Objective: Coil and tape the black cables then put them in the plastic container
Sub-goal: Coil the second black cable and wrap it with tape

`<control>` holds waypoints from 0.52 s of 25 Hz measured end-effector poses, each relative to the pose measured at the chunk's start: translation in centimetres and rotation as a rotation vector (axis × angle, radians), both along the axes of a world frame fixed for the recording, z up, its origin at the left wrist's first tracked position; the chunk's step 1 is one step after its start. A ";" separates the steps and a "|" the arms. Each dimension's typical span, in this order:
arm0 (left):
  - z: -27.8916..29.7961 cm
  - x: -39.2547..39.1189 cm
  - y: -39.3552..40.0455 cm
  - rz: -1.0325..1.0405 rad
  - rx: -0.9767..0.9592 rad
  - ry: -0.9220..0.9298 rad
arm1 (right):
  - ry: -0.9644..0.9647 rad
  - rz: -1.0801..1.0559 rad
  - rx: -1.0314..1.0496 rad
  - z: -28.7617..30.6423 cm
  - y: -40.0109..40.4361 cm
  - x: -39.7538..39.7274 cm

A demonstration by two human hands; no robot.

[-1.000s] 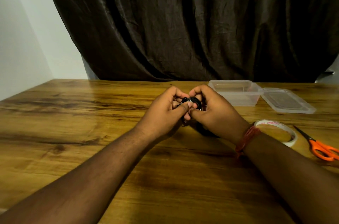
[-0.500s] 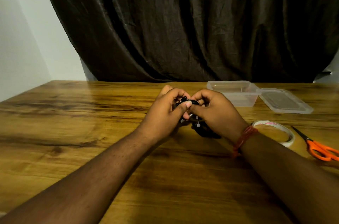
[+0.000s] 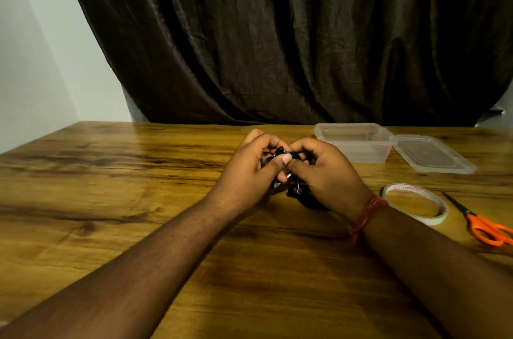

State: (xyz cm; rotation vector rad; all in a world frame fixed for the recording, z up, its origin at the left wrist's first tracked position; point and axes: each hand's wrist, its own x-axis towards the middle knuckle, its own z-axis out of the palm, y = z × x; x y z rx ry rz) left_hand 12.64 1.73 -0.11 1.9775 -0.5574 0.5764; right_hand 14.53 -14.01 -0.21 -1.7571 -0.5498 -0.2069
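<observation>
**Above the tabletop, both hands pinch the coil**

Over the tabletop (image 3: pixel 138 172) my left hand (image 3: pixel 247 172) and right hand (image 3: pixel 327 175) keep a curled grip, pinching the black cables (image 3: pixel 294 189) so the loops cannot spring open. Probably taping follows; tape roll (image 3: pixel 433 218) and open plastic container (image 3: pixel 358 155) wait nearby, right.

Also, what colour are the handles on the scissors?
Orange handles on the scissors, lying at the table's right edge, shown in the head view.
</observation>
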 end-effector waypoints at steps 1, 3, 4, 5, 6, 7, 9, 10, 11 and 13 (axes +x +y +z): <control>0.0 0.1 0.0 -0.004 -0.005 0.006 | -0.029 -0.012 -0.016 -0.1 0.0 0.0; -0.1 0.2 0.0 -0.011 -0.017 0.016 | -0.073 -0.042 -0.030 -0.2 0.1 -0.1; -0.1 0.3 0.0 -0.011 -0.023 0.022 | -0.099 -0.063 -0.041 -0.3 0.1 -0.1; -0.2 0.3 0.0 -0.008 -0.028 0.029 | -0.133 -0.091 -0.063 -0.3 0.1 -0.1; -0.2 0.4 0.0 -0.008 -0.036 0.039 | -0.163 -0.121 -0.085 -0.4 0.2 -0.2; -0.2 0.5 0.0 -0.020 -0.053 0.052 | -0.175 -0.142 -0.092 -0.4 0.2 -0.2; -0.3 0.5 -0.1 -0.059 -0.097 0.077 | -0.157 -0.145 -0.071 -0.4 0.2 -0.1; -0.3 0.5 -0.1 -0.064 -0.105 0.081 | -0.133 -0.127 -0.057 -0.4 0.2 -0.1; -0.2 0.5 -0.1 -0.054 -0.099 0.074 | -0.096 -0.097 -0.037 -0.3 0.2 -0.1; -0.2 0.5 0.0 -0.012 -0.050 0.034 | 0.034 0.000 0.042 0.0 0.3 -0.1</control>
